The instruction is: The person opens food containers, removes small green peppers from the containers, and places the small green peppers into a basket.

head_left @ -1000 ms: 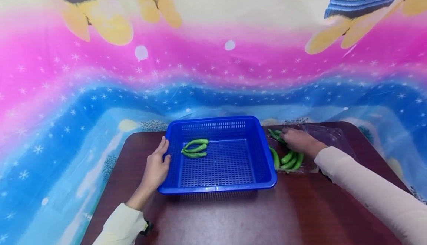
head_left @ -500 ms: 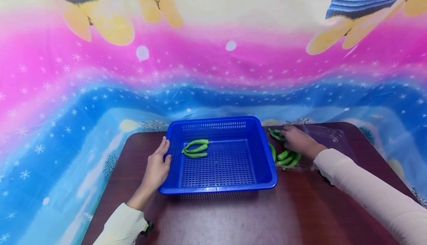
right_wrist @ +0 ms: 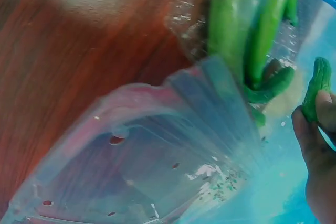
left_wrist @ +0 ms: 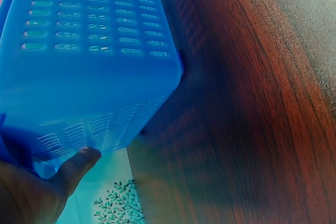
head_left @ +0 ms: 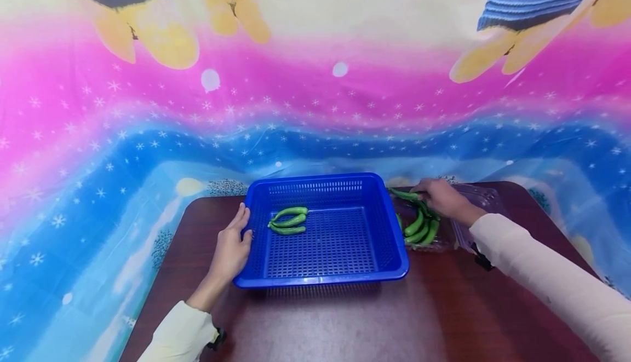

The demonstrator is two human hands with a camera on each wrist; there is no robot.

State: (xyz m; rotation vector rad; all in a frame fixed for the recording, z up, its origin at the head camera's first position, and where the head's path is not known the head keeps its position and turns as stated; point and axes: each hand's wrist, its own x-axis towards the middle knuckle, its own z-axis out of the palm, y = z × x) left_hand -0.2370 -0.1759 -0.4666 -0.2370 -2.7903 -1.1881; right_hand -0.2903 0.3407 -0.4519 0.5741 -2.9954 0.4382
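Note:
A blue perforated plastic basket (head_left: 320,241) stands on the table. Three green chili peppers (head_left: 290,219) lie inside, toward its left. My left hand (head_left: 231,247) holds the basket's left rim; in the left wrist view a finger (left_wrist: 79,166) reaches under the rim along the outer wall. To the right of the basket, my right hand (head_left: 443,200) pinches a green chili pepper (right_wrist: 318,85) between thumb and fingers, raised over a clear plastic container (right_wrist: 157,156). Several more chili peppers (head_left: 421,230) lie in the container, partly behind the basket's right wall in the head view.
The container's clear lid part (head_left: 485,200) spreads to the right, behind the right forearm. The dark brown table (head_left: 335,323) has rounded far corners. A colourful printed sheet (head_left: 315,99) hangs close behind and beside it.
My right hand has risen and moved slightly right with a chili pepper pinched in its fingers. The peppers in the container have shifted a little. The left hand and basket stay put.

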